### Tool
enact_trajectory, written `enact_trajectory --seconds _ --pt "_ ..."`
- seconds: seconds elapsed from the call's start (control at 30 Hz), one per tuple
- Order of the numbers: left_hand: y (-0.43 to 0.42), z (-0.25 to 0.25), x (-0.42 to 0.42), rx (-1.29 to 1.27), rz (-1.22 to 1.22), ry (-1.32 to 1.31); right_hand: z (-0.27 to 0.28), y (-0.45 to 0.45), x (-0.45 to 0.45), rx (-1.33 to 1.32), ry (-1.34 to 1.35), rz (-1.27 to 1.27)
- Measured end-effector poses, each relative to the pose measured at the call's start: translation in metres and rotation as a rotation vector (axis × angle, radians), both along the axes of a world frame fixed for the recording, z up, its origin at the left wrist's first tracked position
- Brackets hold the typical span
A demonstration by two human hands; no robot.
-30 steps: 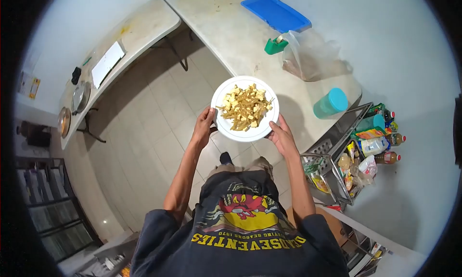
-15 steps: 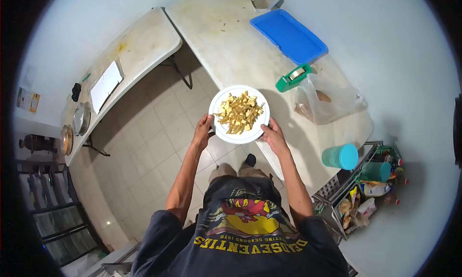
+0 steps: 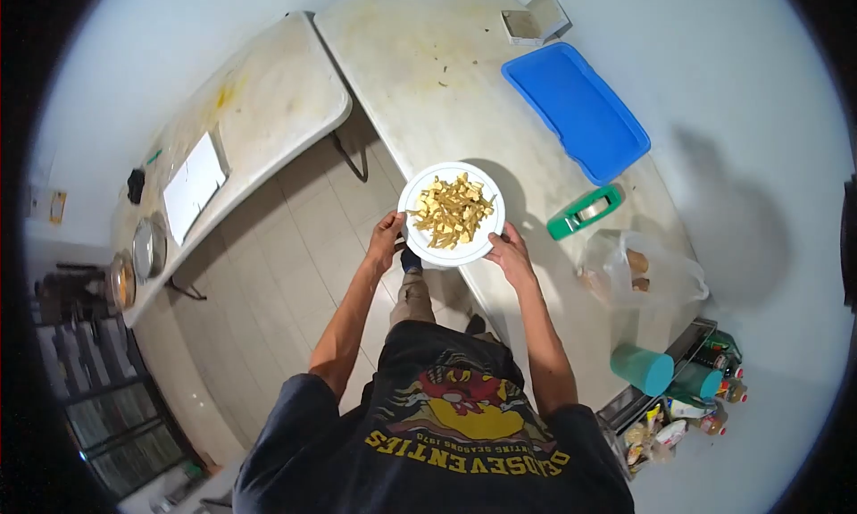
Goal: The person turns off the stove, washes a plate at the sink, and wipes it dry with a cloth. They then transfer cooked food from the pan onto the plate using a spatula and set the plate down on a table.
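Note:
A white round plate [image 3: 428, 173] is held level in front of me by its rim. On it lies a heap of food [image 3: 453, 212], brown strips mixed with pale yellow cubes. My left hand [image 3: 386, 241] grips the left side of the rim. On the opposite side, my right hand [image 3: 511, 256] pinches the rim with the thumb on top. The plate is above the edge of the long pale table, partly over the floor.
The pale table [image 3: 428, 103] carries a blue tray [image 3: 580, 112], green tape dispenser [image 3: 585, 212], plastic bag [image 3: 661, 277], turquoise container [image 3: 643, 369] and small open box [image 3: 536, 21]. A second table [image 3: 277, 85] holds white paper [image 3: 194, 188]. A rack with bottles [image 3: 714, 380] stands lower right.
My view has shifted forward and left along the table; the tray, dispenser and bag now appear farther right and lower. One leg has stepped forward. Both hands still hold the plate.

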State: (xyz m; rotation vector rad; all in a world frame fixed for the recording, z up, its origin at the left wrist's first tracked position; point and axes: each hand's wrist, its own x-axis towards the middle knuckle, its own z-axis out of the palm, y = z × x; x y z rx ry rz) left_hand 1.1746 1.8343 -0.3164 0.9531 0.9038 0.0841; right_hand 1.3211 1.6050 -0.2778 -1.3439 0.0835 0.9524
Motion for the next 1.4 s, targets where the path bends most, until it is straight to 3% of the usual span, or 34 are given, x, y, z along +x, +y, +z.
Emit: enact_trajectory --seconds 0.2,0.67,1.27,1.3,1.4 --pt "0.068 -0.021 0.056 0.074 -0.059 0.005 -0.037 0.059 0.039 -0.018 0.007 -0.049" --pt "0.207 -0.053 0.137 0.096 -0.077 0.089 -0.06 0.195 0.102 -0.119 -0.002 -0.135" --pt "0.334 -0.026 0.038 0.028 0.374 0.133 -0.029 0.392 0.096 -0.122 -0.065 0.295" --pt "0.349 -0.018 0.019 -0.033 0.381 0.077 -0.003 0.413 0.08 -0.171 -0.091 0.323" --pt "0.387 -0.033 -0.004 -0.003 0.431 0.131 -0.029 0.457 0.065 -0.129 -0.057 0.367"
